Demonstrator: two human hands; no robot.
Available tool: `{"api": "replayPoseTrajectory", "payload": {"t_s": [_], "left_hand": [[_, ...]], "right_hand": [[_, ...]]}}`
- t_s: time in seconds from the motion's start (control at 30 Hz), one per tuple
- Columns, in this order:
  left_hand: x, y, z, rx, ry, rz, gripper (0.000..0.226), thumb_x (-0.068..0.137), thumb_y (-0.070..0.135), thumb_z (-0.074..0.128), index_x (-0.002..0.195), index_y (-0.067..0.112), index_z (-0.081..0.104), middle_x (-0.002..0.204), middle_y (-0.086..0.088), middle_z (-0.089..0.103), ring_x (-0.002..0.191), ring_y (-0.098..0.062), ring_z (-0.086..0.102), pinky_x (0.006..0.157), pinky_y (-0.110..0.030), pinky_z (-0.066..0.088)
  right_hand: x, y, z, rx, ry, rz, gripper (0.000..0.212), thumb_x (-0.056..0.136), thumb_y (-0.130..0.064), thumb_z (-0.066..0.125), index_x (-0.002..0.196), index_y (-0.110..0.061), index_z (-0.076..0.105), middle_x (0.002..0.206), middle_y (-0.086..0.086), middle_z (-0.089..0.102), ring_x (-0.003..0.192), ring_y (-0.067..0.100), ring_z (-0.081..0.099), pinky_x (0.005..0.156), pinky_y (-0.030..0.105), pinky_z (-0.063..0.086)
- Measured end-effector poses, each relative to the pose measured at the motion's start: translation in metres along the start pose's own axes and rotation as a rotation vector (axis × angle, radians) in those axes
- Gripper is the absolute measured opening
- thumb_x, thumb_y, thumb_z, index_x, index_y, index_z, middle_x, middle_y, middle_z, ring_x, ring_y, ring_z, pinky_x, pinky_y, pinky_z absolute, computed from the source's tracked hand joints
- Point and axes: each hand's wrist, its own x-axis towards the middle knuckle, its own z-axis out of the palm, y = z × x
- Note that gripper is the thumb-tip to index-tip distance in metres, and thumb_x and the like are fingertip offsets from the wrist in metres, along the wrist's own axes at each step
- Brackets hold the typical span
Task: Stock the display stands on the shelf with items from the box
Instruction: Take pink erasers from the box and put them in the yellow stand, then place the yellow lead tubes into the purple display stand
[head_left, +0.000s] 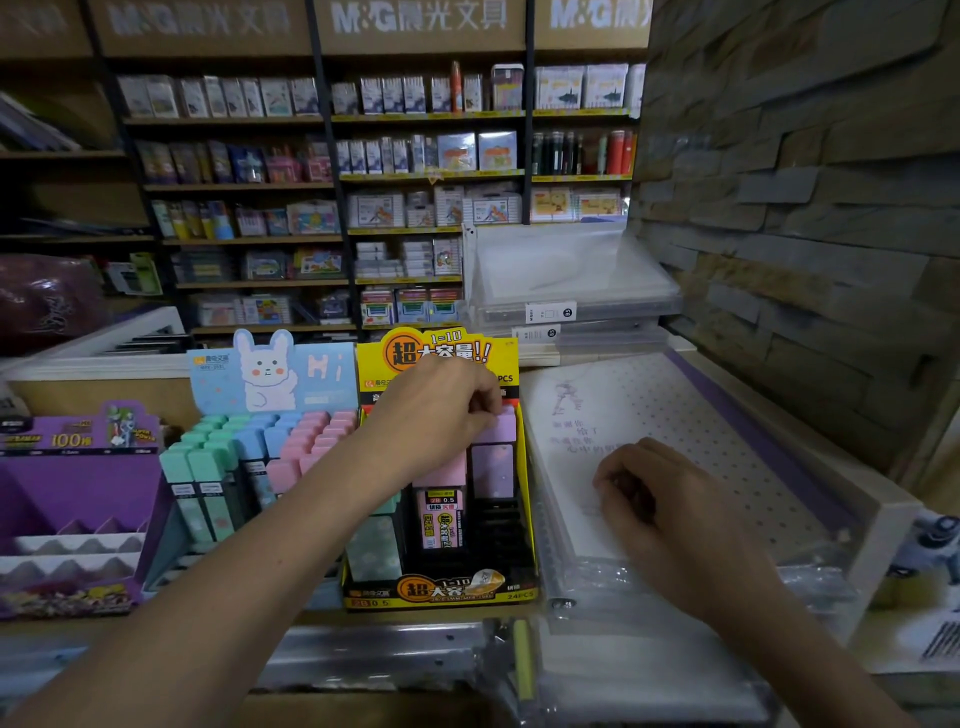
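Observation:
A yellow and black display stand (441, 592) sits on the shelf in front of me, holding pastel lead-refill cases in pink, purple and mint. My left hand (441, 410) reaches into its top back row and pinches a purple case (501, 428) there. My right hand (660, 499) rests on a plastic-wrapped binder (675, 415) to the right, fingers curled under; what they hold, if anything, is hidden. No box is in view.
A blue bunny-card stand (260, 441) full of mint, blue and pink cases stands to the left, and a purple tiered stand (78, 499) further left. Clear plastic cases (571, 291) are stacked behind the binder. A stone wall (805, 208) closes the right side.

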Motion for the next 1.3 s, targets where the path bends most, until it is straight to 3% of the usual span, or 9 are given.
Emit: {"api": "replayPoseTrajectory", "payload": {"t_s": [0.33,0.47,0.6,0.8,0.87,0.97,1.1,1.17,1.3], "left_hand": [[-0.017,0.003,-0.006,-0.048,0.016,0.024,0.018,0.091,0.014,0.070,0.104,0.022,0.079,0.101,0.005,0.076,0.092,-0.015,0.068,0.083,-0.038,0.056],[-0.037,0.008,-0.019,-0.087,0.112,0.018,0.016,0.091,0.013,0.069,0.100,0.022,0.078,0.103,0.006,0.076,0.097,-0.012,0.068,0.090,-0.034,0.054],[-0.069,0.016,-0.040,-0.158,0.231,0.008,0.011,0.089,0.013,0.071,0.095,0.019,0.078,0.098,0.005,0.074,0.090,-0.008,0.064,0.087,-0.029,0.050],[-0.142,0.014,-0.060,-0.243,0.313,-0.015,0.013,0.086,0.010,0.076,0.091,0.022,0.078,0.092,0.004,0.072,0.082,-0.003,0.060,0.075,-0.018,0.047],[-0.167,0.004,-0.059,-0.306,0.316,-0.033,0.015,0.085,0.009,0.078,0.091,0.023,0.077,0.090,0.004,0.071,0.080,-0.003,0.061,0.073,-0.022,0.048],[-0.201,-0.019,-0.049,-0.361,0.307,-0.060,0.015,0.083,0.011,0.078,0.089,0.025,0.075,0.088,0.010,0.071,0.078,0.002,0.060,0.069,-0.014,0.044],[-0.243,-0.060,-0.022,-0.515,0.241,-0.164,0.015,0.084,0.016,0.075,0.088,0.030,0.075,0.086,0.010,0.073,0.083,-0.011,0.067,0.071,-0.028,0.051],[-0.266,-0.081,-0.007,-0.582,0.182,-0.238,0.016,0.085,0.017,0.076,0.088,0.033,0.075,0.086,0.009,0.073,0.083,-0.014,0.067,0.071,-0.031,0.053],[-0.310,-0.122,0.025,-0.646,0.065,-0.359,0.015,0.085,0.025,0.076,0.093,0.038,0.075,0.086,0.015,0.073,0.081,-0.006,0.069,0.067,-0.017,0.050]], "right_hand": [[0.000,-0.003,-0.001,0.000,0.006,-0.003,0.019,0.091,-0.018,0.064,0.079,-0.032,0.058,0.074,-0.015,0.053,0.066,0.002,0.052,0.056,0.015,0.036],[0.001,-0.009,-0.007,-0.002,0.054,-0.027,0.018,0.089,-0.012,0.067,0.078,-0.026,0.062,0.074,-0.011,0.058,0.064,0.007,0.054,0.055,0.029,0.048],[0.001,-0.020,-0.017,-0.043,0.098,-0.098,0.010,0.088,-0.005,0.069,0.083,-0.014,0.068,0.074,-0.002,0.060,0.061,0.018,0.054,0.055,0.039,0.050],[-0.007,-0.060,-0.027,0.021,0.166,-0.177,0.005,0.088,-0.007,0.070,0.090,-0.010,0.073,0.073,-0.002,0.062,0.061,0.013,0.054,0.060,0.026,0.044],[-0.018,-0.077,-0.022,0.120,0.158,-0.163,0.004,0.090,-0.012,0.069,0.091,-0.014,0.073,0.074,-0.010,0.064,0.064,0.014,0.058,0.064,0.017,0.045],[-0.041,-0.102,0.001,0.271,0.111,-0.103,0.004,0.090,-0.019,0.070,0.091,-0.022,0.073,0.074,-0.019,0.067,0.072,0.008,0.064,0.064,0.006,0.043],[-0.073,-0.129,0.052,0.375,-0.002,-0.011,0.018,0.088,-0.015,0.073,0.086,-0.032,0.070,0.077,-0.017,0.068,0.067,0.003,0.064,0.062,0.006,0.043],[-0.088,-0.142,0.079,0.361,-0.050,0.019,0.018,0.089,-0.012,0.073,0.082,-0.028,0.069,0.069,-0.020,0.064,0.066,-0.003,0.061,0.059,0.005,0.042],[-0.122,-0.161,0.129,0.312,-0.183,0.141,0.013,0.091,-0.016,0.069,0.085,-0.027,0.071,0.070,-0.021,0.062,0.072,-0.006,0.062,0.058,0.004,0.039]]}}
